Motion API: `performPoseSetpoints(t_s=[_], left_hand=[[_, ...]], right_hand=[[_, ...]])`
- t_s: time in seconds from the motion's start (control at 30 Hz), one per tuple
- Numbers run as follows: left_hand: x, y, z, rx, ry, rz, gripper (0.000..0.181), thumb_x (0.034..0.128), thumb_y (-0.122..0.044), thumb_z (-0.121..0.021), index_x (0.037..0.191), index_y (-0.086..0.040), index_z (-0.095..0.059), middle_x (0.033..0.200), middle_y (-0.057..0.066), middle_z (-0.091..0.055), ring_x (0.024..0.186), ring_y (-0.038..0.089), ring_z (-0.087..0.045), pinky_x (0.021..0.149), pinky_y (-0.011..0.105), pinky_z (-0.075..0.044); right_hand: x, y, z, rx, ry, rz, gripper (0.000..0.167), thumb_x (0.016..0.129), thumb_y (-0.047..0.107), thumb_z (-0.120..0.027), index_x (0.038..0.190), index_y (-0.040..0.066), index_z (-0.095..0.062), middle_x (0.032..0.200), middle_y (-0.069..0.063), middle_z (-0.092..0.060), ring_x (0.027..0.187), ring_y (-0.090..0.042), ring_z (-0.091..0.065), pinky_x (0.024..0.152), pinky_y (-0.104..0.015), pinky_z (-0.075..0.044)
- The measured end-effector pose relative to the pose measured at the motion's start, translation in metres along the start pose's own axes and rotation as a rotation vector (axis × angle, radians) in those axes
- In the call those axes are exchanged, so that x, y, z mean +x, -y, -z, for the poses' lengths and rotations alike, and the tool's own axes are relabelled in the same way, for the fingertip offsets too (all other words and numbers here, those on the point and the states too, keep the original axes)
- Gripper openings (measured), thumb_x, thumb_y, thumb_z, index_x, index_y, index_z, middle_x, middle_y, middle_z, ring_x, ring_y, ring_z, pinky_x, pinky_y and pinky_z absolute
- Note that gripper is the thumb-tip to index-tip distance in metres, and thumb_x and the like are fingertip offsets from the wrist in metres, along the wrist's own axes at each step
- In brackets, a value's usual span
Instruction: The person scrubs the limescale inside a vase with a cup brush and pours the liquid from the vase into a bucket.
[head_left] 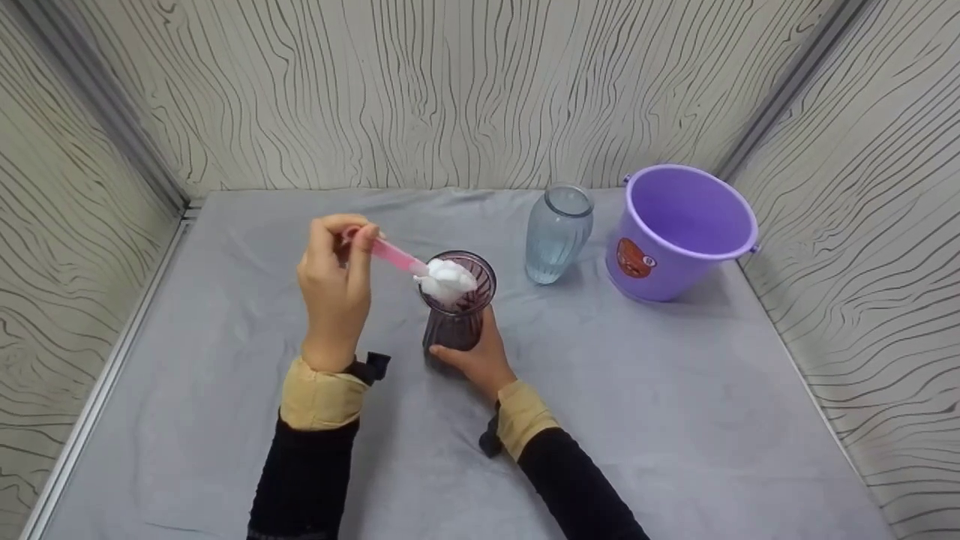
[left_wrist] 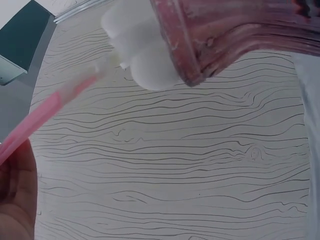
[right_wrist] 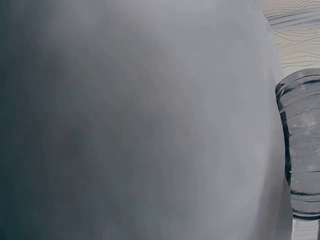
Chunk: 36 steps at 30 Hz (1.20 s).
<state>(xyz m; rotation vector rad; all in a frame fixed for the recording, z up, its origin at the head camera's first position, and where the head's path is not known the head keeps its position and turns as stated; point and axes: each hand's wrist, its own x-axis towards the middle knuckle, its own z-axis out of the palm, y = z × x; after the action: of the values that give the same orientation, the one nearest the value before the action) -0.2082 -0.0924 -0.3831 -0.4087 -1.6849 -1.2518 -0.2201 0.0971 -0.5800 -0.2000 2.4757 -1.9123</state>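
Observation:
A sponge bottle brush with a pink handle [head_left: 397, 257] and a white sponge head [head_left: 448, 280] is pinched by my left hand [head_left: 332, 289]. Its sponge bulges out of the mouth of a dark purple glass vase [head_left: 454, 330]; whether part of it lies inside cannot be told. Around the vase's lower body my right hand [head_left: 480, 360] grips with the thumb across the near side. In the left wrist view the pink handle [left_wrist: 37, 117] slants toward the sponge [left_wrist: 150, 62] at the vase's rim [left_wrist: 182, 55]. The right wrist view is mostly a grey blur and hides the right hand.
Behind and right of the purple vase stands a pale blue glass vase [head_left: 558, 236], also partly seen as a glass vase [right_wrist: 305, 145] in the right wrist view. Beside it is a purple bucket [head_left: 660, 270]. Grey cloth [head_left: 637, 420] covers the table, with wood-patterned panels [head_left: 390, 97] around it.

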Motion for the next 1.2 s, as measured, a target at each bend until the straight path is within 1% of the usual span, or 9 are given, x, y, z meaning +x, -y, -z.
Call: performPoseSetpoints(t_s=[0.17, 0.3, 0.4, 0.53, 0.73, 0.8, 0.93, 1.0, 1.2], left_hand=[[0.002, 0.005, 0.010, -0.033, -0.057, 0.049, 0.009, 0.0927, 0.009, -0.066, 0.097, 0.012, -0.058, 0.086, 0.020, -0.065, 0.073, 0.008, -0.061, 0.067, 0.016, -0.053], [-0.002, 0.010, 0.015, -0.012, -0.091, 0.086, 0.009, 0.0927, 0.010, -0.065, 0.097, 0.012, -0.057, 0.086, 0.014, -0.064, 0.071, 0.007, -0.058, 0.063, 0.016, -0.051], [-0.005, 0.015, 0.017, -0.033, -0.119, 0.136, 0.008, 0.0935, 0.010, -0.063, 0.097, 0.012, -0.057, 0.087, 0.006, -0.062, 0.071, 0.008, -0.057, 0.063, 0.017, -0.051], [-0.009, 0.022, 0.019, -0.099, -0.157, 0.231, 0.007, 0.0967, 0.006, -0.061, 0.099, 0.010, -0.056, 0.088, 0.001, -0.059, 0.074, 0.012, -0.060, 0.068, 0.021, -0.056], [-0.015, 0.031, 0.023, -0.228, -0.229, 0.398, 0.006, 0.0989, 0.001, -0.061, 0.101, 0.003, -0.055, 0.090, 0.010, -0.059, 0.076, 0.018, -0.063, 0.073, 0.025, -0.059], [-0.019, 0.035, 0.023, -0.257, -0.257, 0.421, 0.005, 0.0993, 0.001, -0.060, 0.101, 0.000, -0.055, 0.090, 0.012, -0.058, 0.077, 0.019, -0.064, 0.073, 0.027, -0.060], [-0.026, 0.044, 0.023, -0.300, -0.303, 0.439, 0.005, 0.1000, 0.002, -0.058, 0.102, 0.000, -0.054, 0.090, 0.013, -0.057, 0.077, 0.019, -0.062, 0.072, 0.029, -0.060], [-0.029, 0.047, 0.023, -0.326, -0.327, 0.461, 0.005, 0.1003, 0.001, -0.058, 0.102, -0.001, -0.054, 0.090, 0.013, -0.056, 0.076, 0.019, -0.062, 0.072, 0.029, -0.060], [-0.035, 0.056, 0.023, -0.409, -0.379, 0.594, 0.007, 0.1008, -0.003, -0.059, 0.103, -0.002, -0.052, 0.089, 0.011, -0.056, 0.078, 0.017, -0.061, 0.072, 0.029, -0.060]], right_hand=[[0.001, -0.001, 0.000, -0.012, -0.001, -0.003, 0.118, 0.071, 0.032, -0.094, 0.160, 0.014, -0.019, 0.159, -0.012, -0.036, 0.144, -0.026, -0.036, 0.119, -0.046, -0.028], [0.001, 0.000, -0.001, -0.008, -0.008, -0.006, 0.117, 0.070, 0.031, -0.094, 0.160, 0.013, -0.020, 0.157, -0.014, -0.038, 0.144, -0.027, -0.038, 0.118, -0.047, -0.029], [0.000, 0.001, 0.000, -0.001, -0.009, -0.018, 0.117, 0.071, 0.031, -0.094, 0.160, 0.013, -0.020, 0.158, -0.014, -0.038, 0.144, -0.028, -0.037, 0.119, -0.047, -0.028], [0.000, 0.001, 0.000, 0.001, -0.008, -0.021, 0.117, 0.071, 0.030, -0.094, 0.161, 0.014, -0.020, 0.158, -0.015, -0.038, 0.143, -0.029, -0.038, 0.118, -0.048, -0.028], [0.002, -0.001, 0.000, 0.009, -0.001, -0.001, 0.113, 0.071, 0.028, -0.093, 0.159, 0.014, -0.023, 0.152, -0.014, -0.043, 0.137, -0.028, -0.044, 0.114, -0.048, -0.034], [0.002, -0.002, 0.000, 0.018, 0.004, 0.004, 0.113, 0.071, 0.028, -0.093, 0.159, 0.014, -0.023, 0.152, -0.013, -0.043, 0.137, -0.028, -0.044, 0.114, -0.048, -0.034], [0.001, -0.002, -0.001, 0.017, 0.001, 0.002, 0.113, 0.072, 0.027, -0.093, 0.159, 0.013, -0.023, 0.154, -0.014, -0.042, 0.140, -0.028, -0.042, 0.116, -0.049, -0.032], [0.001, -0.002, -0.001, 0.014, 0.001, 0.001, 0.114, 0.072, 0.027, -0.093, 0.159, 0.013, -0.022, 0.154, -0.014, -0.041, 0.141, -0.028, -0.041, 0.117, -0.049, -0.030], [0.001, -0.002, 0.000, 0.015, -0.001, 0.006, 0.115, 0.072, 0.029, -0.093, 0.159, 0.012, -0.022, 0.154, -0.014, -0.041, 0.140, -0.028, -0.042, 0.117, -0.048, -0.031]])
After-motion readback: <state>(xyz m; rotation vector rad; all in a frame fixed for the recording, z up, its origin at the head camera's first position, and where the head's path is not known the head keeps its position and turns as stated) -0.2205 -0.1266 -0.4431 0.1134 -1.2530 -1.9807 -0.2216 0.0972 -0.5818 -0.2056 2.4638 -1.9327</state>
